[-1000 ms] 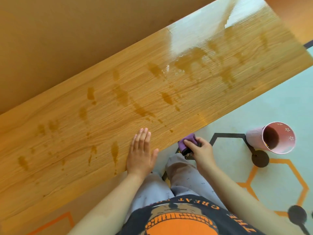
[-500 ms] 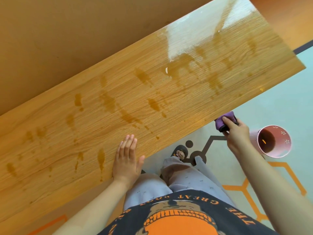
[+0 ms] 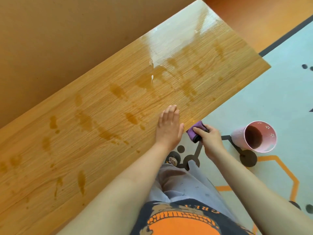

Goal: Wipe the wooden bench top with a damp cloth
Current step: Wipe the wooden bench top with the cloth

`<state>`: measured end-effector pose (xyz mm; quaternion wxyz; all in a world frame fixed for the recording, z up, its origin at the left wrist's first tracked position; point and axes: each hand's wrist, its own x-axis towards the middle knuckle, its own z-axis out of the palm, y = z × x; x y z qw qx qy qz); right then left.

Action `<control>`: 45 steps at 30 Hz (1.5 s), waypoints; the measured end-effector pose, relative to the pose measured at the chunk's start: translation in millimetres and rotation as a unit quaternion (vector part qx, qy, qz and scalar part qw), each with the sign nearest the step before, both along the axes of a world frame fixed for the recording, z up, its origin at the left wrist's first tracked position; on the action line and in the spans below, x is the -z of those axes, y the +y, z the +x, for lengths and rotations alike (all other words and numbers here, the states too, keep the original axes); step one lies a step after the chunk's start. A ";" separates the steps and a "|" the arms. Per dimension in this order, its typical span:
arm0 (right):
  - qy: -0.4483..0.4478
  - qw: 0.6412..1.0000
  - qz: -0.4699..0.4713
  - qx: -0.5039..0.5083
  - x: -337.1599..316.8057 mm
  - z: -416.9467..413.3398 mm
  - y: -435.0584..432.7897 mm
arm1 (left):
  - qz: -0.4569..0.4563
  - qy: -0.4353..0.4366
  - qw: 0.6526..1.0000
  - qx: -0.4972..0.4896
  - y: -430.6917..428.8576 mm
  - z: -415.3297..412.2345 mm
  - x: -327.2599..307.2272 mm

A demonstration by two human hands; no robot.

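While L hand [image 3: 169, 128] rests on bench [image 3: 101, 116], R hand [image 3: 210, 138] grips cloth [image 3: 194, 131].

— What is filling the far side?
— A plain ochre wall [image 3: 59, 39] is standing there.
— And underfoot?
— A pale floor [image 3: 274, 102] is showing orange hexagon outlines [image 3: 267, 158] and dark lines [image 3: 286, 36] and dots.

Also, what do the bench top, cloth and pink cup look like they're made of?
The bench top: wood-grain, glossy; glare and very regular grain suggest laminate or varnished wood, unclear which.
The cloth: soft purple fabric, bunched folds, dark edge; possibly microfibre.
The pink cup: matte wall, white flower marks; plastic or ceramic, can't tell.
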<state>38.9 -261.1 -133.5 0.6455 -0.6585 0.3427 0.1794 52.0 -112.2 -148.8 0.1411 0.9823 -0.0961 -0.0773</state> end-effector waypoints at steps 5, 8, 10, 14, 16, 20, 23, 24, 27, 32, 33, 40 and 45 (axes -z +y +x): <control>-0.042 0.994 -0.049 0.086 -1.8 64.6 -69.2 | 0.025 -0.033 0.999 -0.009 -3.4 -0.4 7.9; -0.043 0.992 -0.050 0.109 -0.9 73.2 -81.5 | 0.016 -0.043 0.999 -0.015 -3.6 -0.5 6.7; -0.045 0.991 -0.024 0.121 -0.4 63.6 -72.5 | 0.015 -0.045 0.999 -0.015 -4.4 -0.4 6.4; -0.017 0.992 0.065 0.108 6.5 27.8 -38.0 | 0.026 -0.058 0.998 -0.012 -4.6 0.3 6.8; 0.003 0.992 0.089 0.091 10.2 13.2 -24.2 | 0.024 -0.058 0.998 -0.015 -4.5 0.1 7.6; 0.002 0.992 0.096 0.081 11.4 16.5 -28.8 | 0.001 -0.052 0.998 -0.025 -4.9 0.1 9.9; -0.029 0.990 0.074 0.120 10.6 49.1 -60.6 | 0.000 -0.047 0.998 -0.029 -5.5 0.8 9.6; -0.040 0.987 0.060 0.141 10.2 62.5 -74.3 | 0.001 -0.044 0.999 -0.029 -5.8 0.4 9.7; -0.059 0.982 0.005 0.182 7.4 94.2 -105.5 | 0.003 -0.034 0.999 -0.029 -5.3 -0.2 10.3; -0.039 0.981 0.008 0.191 9.4 81.7 -90.2 | 0.010 -0.024 0.999 -0.026 -5.3 -0.1 7.3; -0.036 0.983 0.020 0.181 9.8 73.0 -83.7 | 0.011 -0.022 0.999 -0.025 -5.3 -1.2 7.1; -0.006 0.988 0.073 0.139 12.6 54.7 -68.6 | 0.022 -0.016 0.999 -0.023 -5.6 2.8 6.5; -0.035 0.974 0.066 0.213 2.9 98.8 -114.0 | 0.019 -0.020 0.999 -0.023 -5.4 0.6 6.9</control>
